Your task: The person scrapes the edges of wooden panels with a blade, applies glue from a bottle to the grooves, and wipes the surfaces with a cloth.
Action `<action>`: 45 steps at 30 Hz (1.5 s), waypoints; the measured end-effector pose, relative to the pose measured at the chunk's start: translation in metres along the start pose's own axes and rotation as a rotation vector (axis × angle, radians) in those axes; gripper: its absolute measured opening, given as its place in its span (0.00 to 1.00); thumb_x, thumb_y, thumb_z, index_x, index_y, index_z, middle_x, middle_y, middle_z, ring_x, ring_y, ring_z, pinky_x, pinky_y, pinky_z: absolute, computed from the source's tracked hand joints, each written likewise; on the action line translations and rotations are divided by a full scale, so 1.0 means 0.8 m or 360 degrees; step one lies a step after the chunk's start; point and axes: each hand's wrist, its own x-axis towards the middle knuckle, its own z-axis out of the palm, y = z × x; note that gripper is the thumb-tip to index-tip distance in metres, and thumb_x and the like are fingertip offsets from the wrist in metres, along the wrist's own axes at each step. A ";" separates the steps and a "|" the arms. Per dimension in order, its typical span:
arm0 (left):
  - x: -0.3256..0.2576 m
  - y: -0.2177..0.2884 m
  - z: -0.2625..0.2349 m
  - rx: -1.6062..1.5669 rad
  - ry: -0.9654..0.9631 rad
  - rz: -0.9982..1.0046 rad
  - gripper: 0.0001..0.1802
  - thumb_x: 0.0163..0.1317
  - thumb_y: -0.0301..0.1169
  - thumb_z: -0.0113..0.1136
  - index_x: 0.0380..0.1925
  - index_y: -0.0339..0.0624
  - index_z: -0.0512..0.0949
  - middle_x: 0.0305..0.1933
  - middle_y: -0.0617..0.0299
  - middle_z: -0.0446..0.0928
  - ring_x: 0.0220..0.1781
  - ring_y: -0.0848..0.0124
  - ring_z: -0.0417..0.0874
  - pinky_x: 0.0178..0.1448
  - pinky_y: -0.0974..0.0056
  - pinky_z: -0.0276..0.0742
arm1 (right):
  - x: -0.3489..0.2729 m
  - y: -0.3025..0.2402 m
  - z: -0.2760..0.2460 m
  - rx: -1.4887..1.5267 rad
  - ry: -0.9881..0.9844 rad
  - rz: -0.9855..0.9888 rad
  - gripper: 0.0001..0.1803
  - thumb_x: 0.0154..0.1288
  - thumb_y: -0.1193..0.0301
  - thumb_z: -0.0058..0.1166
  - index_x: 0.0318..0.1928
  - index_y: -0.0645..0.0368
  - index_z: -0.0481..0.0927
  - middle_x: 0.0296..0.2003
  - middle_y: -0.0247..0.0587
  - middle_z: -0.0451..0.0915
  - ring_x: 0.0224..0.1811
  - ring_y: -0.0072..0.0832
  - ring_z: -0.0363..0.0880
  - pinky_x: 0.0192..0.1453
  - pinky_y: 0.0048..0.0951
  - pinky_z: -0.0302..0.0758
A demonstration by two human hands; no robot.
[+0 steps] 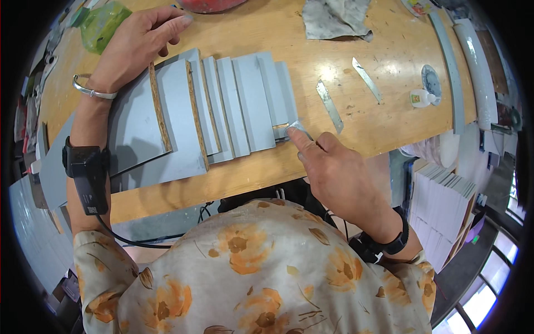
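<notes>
Several grey boards (pixel 253 100), some with rough brown edges, lie overlapped in a row on the wooden table (pixel 261 167). At the right end of the row my right hand (pixel 339 172) grips a small flat metal scraper blade (pixel 296 127). Its index finger is stretched along the blade, pressing it near the corner of the last board. A light brown patch shows on that corner. My left hand (pixel 150 36) hovers by the far edge of the boards on the left. Its fingers are curled in toward the thumb; whether anything is between them is hidden.
Two loose metal blades (pixel 330 107) lie right of the boards, near a small white bottle (pixel 421 98) and a grey-smeared round lid (pixel 431 83). A stained grey cloth (pixel 336 19), a red basin (pixel 211 4) and a green plastic bag (pixel 104 25) are at the back.
</notes>
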 end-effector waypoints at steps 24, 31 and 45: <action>0.001 0.004 -0.003 -0.0082 -0.0061 -0.0132 0.22 0.64 0.43 0.54 0.42 0.33 0.77 0.25 0.65 0.73 0.25 0.78 0.71 0.32 0.72 0.71 | -0.010 0.022 0.000 0.0061 0.0133 -0.0105 0.24 0.57 0.79 0.46 0.57 0.61 0.70 0.29 0.48 0.73 0.28 0.41 0.75 0.31 0.38 0.73; 0.000 0.008 -0.004 -0.0141 -0.0084 -0.0201 0.21 0.64 0.42 0.55 0.42 0.32 0.76 0.26 0.66 0.72 0.26 0.79 0.71 0.32 0.72 0.70 | -0.005 0.043 0.012 0.0975 0.0238 0.0140 0.23 0.67 0.74 0.46 0.63 0.58 0.66 0.26 0.39 0.69 0.27 0.24 0.70 0.35 0.25 0.72; 0.000 0.015 -0.002 -0.0146 -0.0113 -0.0199 0.19 0.65 0.40 0.54 0.43 0.33 0.76 0.27 0.68 0.72 0.27 0.79 0.70 0.32 0.73 0.69 | 0.003 0.056 0.055 0.1158 0.0007 0.0070 0.25 0.66 0.74 0.46 0.64 0.52 0.65 0.33 0.44 0.71 0.36 0.34 0.70 0.45 0.28 0.69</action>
